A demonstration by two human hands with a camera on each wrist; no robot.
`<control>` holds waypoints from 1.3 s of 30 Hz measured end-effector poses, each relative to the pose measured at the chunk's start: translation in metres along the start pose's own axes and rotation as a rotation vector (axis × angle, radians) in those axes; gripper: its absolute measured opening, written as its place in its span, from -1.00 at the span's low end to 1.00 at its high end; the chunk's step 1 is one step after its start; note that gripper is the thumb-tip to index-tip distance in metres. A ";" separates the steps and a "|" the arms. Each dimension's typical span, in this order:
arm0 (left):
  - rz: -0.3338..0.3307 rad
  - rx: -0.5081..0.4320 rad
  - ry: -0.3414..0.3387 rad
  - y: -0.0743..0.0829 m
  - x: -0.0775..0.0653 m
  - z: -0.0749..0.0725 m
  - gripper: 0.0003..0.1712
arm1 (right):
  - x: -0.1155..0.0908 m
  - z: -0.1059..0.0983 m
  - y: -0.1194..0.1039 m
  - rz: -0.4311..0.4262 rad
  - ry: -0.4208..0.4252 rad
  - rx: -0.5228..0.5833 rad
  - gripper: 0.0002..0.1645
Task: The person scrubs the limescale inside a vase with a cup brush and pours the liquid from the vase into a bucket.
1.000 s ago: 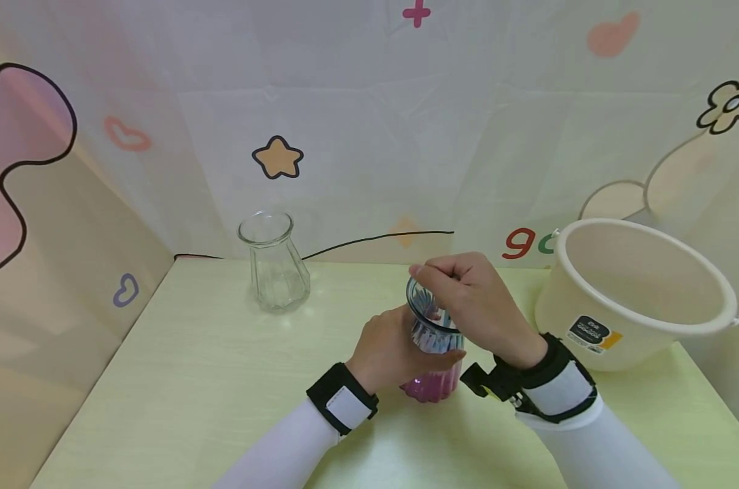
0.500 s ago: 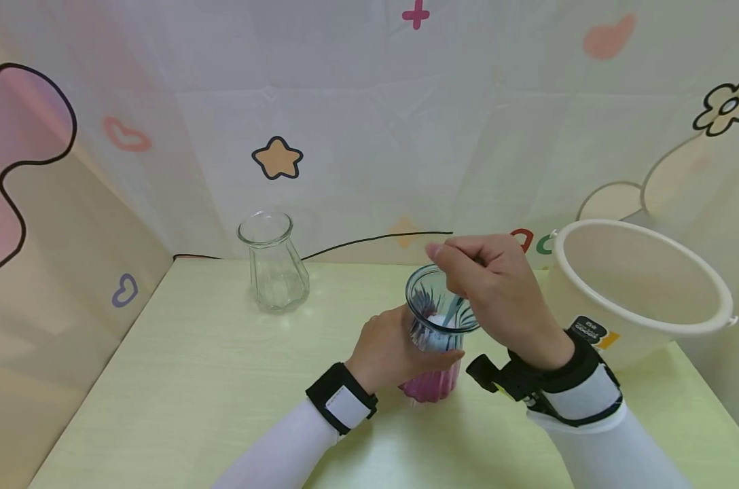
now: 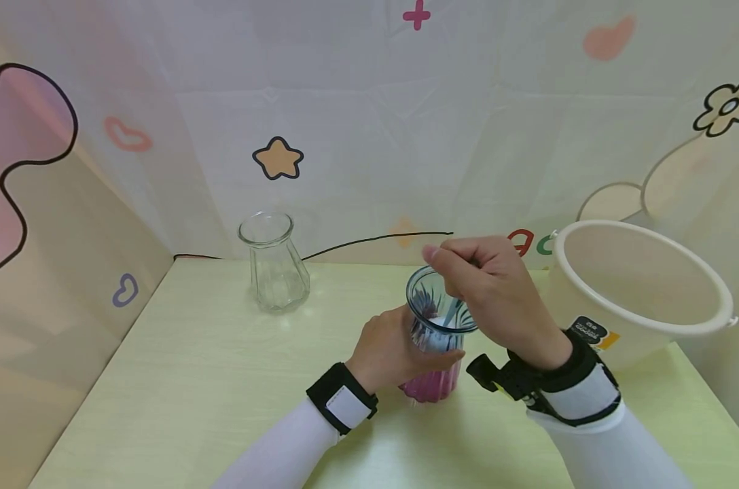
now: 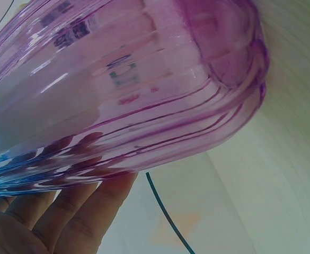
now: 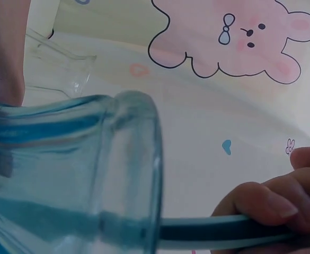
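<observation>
A ribbed glass vase (image 3: 429, 384), blue at its rim and pink-purple at its base, stands slightly tilted at the table's middle. My left hand (image 3: 383, 350) grips it round the side; in the left wrist view its fingers (image 4: 86, 211) lie along the glass. Over the rim, my right hand (image 3: 496, 291) holds the teal handle (image 5: 197, 232) of what looks like a brush. The handle runs down through the vase's mouth. A whitish mass (image 4: 33, 121) shows blurred through the wall, probably the brush's head.
A clear glass vase (image 3: 279, 272) stands at the back left of the pale table (image 3: 192, 380). To the right is a large cream bucket (image 3: 644, 272) with a label. A patterned curtain (image 3: 357, 102) hangs behind.
Compared with a second ago, my right hand has risen and shifted right, drawing the handle partly up. Over the last half second it has hardly moved. My left hand keeps its grip.
</observation>
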State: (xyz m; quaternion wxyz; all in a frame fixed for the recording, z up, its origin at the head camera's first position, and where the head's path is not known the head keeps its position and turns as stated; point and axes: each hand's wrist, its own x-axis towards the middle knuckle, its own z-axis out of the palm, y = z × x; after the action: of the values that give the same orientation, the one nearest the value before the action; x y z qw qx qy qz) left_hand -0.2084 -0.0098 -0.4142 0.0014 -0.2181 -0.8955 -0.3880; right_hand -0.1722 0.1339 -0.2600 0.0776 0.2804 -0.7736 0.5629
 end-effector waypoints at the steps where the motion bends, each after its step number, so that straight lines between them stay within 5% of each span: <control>1: -0.003 0.001 -0.002 0.000 0.000 0.000 -0.17 | 0.000 0.000 0.001 0.006 -0.007 0.000 -0.38; 29: 0.032 -0.022 0.009 -0.002 0.000 0.000 -0.29 | 0.003 0.006 0.036 0.219 -0.176 -0.137 -0.41; 39: 0.053 0.012 0.020 -0.002 0.000 0.001 -0.39 | 0.002 0.013 0.037 0.226 -0.200 -0.244 -0.45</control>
State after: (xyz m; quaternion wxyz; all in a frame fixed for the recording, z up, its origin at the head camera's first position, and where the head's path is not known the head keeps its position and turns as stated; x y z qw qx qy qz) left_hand -0.2094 -0.0103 -0.4163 0.0218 -0.2378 -0.8917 -0.3846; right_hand -0.1904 0.1291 -0.2939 -0.0299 0.2350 -0.8666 0.4392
